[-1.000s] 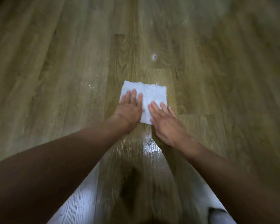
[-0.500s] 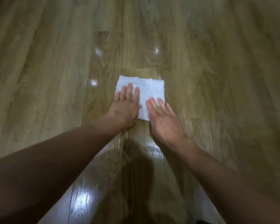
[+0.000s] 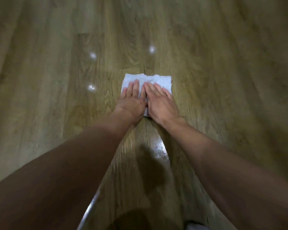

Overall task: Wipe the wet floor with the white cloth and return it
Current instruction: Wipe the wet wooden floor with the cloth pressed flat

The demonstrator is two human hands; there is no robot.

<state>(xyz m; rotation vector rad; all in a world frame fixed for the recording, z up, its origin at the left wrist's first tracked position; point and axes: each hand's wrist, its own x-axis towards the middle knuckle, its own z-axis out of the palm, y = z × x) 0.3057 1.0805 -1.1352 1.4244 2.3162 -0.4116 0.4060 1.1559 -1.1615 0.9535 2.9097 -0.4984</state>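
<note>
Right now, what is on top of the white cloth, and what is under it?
Both hands, left hand and right hand, lie flat, side by side on the white cloth. It rests on the wooden floor; the floor under it is covered.

Both hands are pressing flat on the white cloth, which is lying spread on the wooden floor. The left hand and right hand are sitting side by side, palms down, fingers stretched forward and touching. Wet patches are glinting on the planks near the arms and left of the cloth.
</note>
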